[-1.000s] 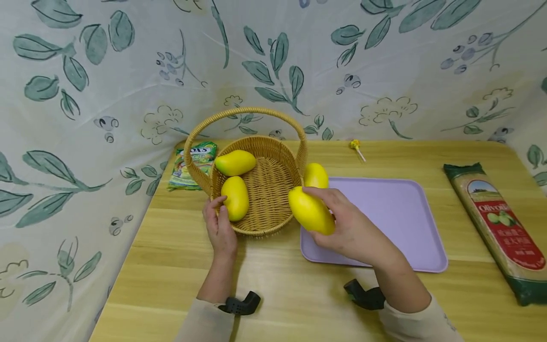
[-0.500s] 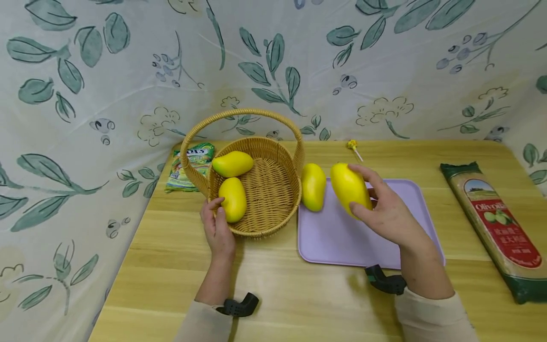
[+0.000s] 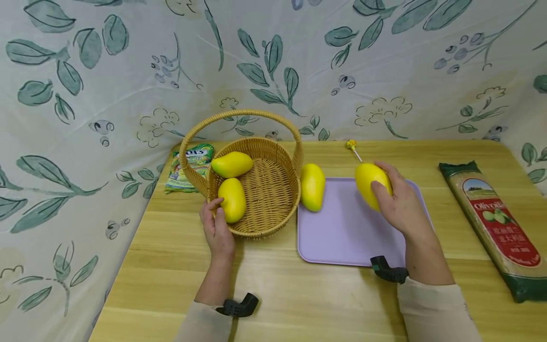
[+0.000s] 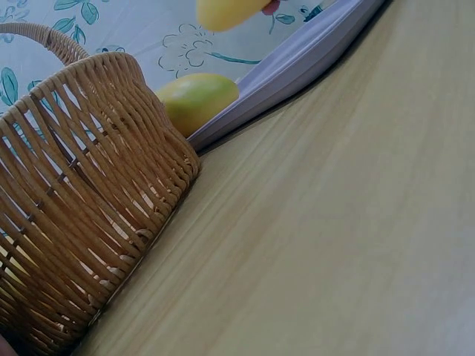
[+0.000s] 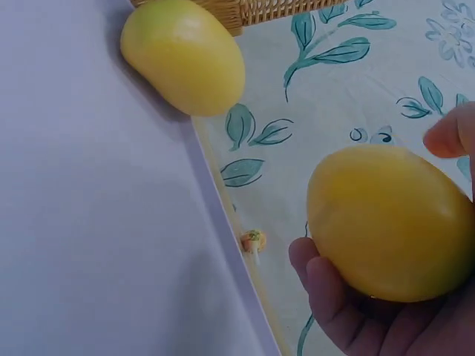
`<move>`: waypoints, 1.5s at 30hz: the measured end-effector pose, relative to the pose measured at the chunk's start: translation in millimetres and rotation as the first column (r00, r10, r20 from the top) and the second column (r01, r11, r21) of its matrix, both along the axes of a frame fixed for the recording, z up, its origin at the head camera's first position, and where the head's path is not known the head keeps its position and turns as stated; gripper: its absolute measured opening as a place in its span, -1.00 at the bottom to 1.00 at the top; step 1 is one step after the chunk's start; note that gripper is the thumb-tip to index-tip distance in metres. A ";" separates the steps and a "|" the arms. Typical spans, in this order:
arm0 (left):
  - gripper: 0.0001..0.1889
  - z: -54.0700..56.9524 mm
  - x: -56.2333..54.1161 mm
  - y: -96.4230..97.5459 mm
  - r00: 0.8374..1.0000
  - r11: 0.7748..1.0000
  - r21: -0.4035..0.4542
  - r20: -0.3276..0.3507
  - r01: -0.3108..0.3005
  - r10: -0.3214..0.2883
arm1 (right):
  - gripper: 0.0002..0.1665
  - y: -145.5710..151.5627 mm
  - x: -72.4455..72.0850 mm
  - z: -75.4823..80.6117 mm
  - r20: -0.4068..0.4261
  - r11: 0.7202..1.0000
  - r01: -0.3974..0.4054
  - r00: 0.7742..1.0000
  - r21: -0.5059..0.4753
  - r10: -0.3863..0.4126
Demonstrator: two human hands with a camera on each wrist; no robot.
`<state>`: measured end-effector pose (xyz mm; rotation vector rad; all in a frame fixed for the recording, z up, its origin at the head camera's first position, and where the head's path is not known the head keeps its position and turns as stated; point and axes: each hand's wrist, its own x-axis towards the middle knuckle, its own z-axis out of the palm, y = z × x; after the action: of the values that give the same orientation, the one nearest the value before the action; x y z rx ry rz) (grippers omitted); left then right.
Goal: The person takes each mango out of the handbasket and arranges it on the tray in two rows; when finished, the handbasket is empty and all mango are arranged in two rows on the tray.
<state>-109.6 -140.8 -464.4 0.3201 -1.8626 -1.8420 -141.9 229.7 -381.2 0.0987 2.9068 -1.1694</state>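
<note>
My right hand [image 3: 399, 202] holds a yellow mango [image 3: 371, 183] above the lilac tray [image 3: 337, 242], thumb on one side and fingers curled beneath; the right wrist view also shows this mango [image 5: 390, 222]. A second mango [image 3: 313, 187] lies on the tray's left edge, against the wicker basket [image 3: 273, 230]. Inside the basket are two more mangoes: a green-tipped one [image 3: 232, 164] at the back left and another [image 3: 232, 202] at the front left. My left hand [image 3: 219, 235] grips the basket's front-left rim, a fingertip touching the nearer mango. The left wrist view barely shows that hand.
A green candy bag [image 3: 190, 168] lies behind the basket's left side. Beyond the tray is a yellow lollipop [image 3: 352, 147]. A long pasta pack [image 3: 495, 223] lies on the right of the wooden table [image 3: 278, 294]. A leaf-patterned cloth [image 3: 273, 66] hangs behind.
My right hand has carried its mango from beside the basket's right rim rightward over the tray. The left hand keeps its place on the basket.
</note>
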 end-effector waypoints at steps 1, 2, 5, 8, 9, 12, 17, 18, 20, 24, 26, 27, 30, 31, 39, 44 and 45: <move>-0.72 -0.2 0.2 -0.1 1.000 1.000 -0.001 0.004 -0.001 0.001 | -0.20 0.8 -1.3 -2.1 0.014 1.000 0.008 1.000 0.003 -0.008; -0.72 -0.2 0.3 -0.2 1.000 1.000 -0.003 0.007 0.000 0.000 | -0.13 1.6 -2.6 -4.4 0.029 1.000 0.017 0.999 0.007 -0.017; -0.71 -0.4 0.5 -0.3 1.000 1.000 -0.005 0.010 0.002 -0.002 | 0.09 3.5 -6.1 -10.3 0.075 0.999 0.036 0.997 0.015 -0.037; -0.71 -0.8 0.3 -0.5 1.000 1.000 -0.007 0.004 0.002 -0.002 | 0.13 4.4 -9.5 -15.3 0.108 0.998 0.064 0.992 -0.001 -0.064; -0.71 -0.9 0.1 -0.6 1.000 1.000 -0.007 0.001 0.003 -0.003 | 0.12 4.6 -10.5 -16.8 0.116 0.997 0.075 0.991 -0.010 -0.073; -0.71 -1.2 -0.5 -0.9 1.000 1.000 -0.011 -0.005 0.002 -0.002 | 0.10 5.1 -13.4 -21.5 0.126 0.993 0.106 0.987 -0.042 -0.100; -0.71 -1.3 -1.3 -1.1 1.000 1.000 -0.015 -0.005 0.001 -0.001 | 0.11 6.5 -16.4 -27.6 0.164 0.988 0.152 0.976 -0.041 -0.143; -0.71 -1.2 -1.3 -1.1 1.000 1.000 -0.015 -0.004 0.002 -0.002 | 0.11 7.1 -16.8 -28.5 0.173 0.987 0.159 0.973 -0.035 -0.151; -0.70 -1.1 -1.2 -1.1 1.000 1.000 -0.013 0.000 0.004 -0.004 | 0.11 8.4 -17.7 -30.3 0.185 0.985 0.171 0.969 -0.030 -0.163; -0.70 -1.2 -1.1 -1.2 1.000 1.000 -0.013 0.005 0.011 -0.011 | 0.09 10.2 -18.6 -33.4 0.183 0.983 0.179 0.968 -0.034 -0.170; -0.70 -1.4 -1.2 -1.4 1.000 1.000 -0.025 -0.001 0.012 -0.012 | 0.10 11.4 -19.0 -34.6 0.189 0.982 0.185 0.966 -0.037 -0.175; -0.70 -1.6 -1.1 -1.4 1.000 1.000 -0.030 -0.005 0.011 -0.011 | 0.11 12.2 -19.2 -35.1 0.194 0.982 0.186 0.965 -0.038 -0.175; -0.70 -1.8 -1.1 -1.6 1.000 0.999 -0.045 -0.016 0.008 -0.009 | 0.16 16.6 -19.5 -35.5 0.229 0.983 0.180 0.959 -0.037 -0.167; -0.70 -1.8 -1.2 -1.7 1.000 0.999 -0.048 -0.017 0.008 -0.008 | 0.17 17.9 -19.3 -35.1 0.243 0.983 0.179 0.956 -0.037 -0.164; -0.70 0.2 -0.2 -1.3 1.000 0.999 -0.035 -0.010 0.009 -0.009 | 0.13 25.3 -16.9 -31.2 0.265 0.992 0.129 0.956 0.014 -0.128; -0.70 -1.7 0.0 -1.7 1.000 0.999 -0.038 -0.003 0.009 -0.009 | 0.14 26.4 -16.7 -32.1 0.265 0.993 0.113 0.958 0.018 -0.114; -0.70 -2.3 0.1 -1.8 1.000 0.999 -0.038 0.000 0.010 -0.010 | 0.15 26.6 -16.6 -32.2 0.264 0.994 0.110 0.958 0.019 -0.111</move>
<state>-109.5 -142.7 -466.6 0.2972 -1.8995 -1.8111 -158.5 256.3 -413.4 0.3915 2.6977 -1.0698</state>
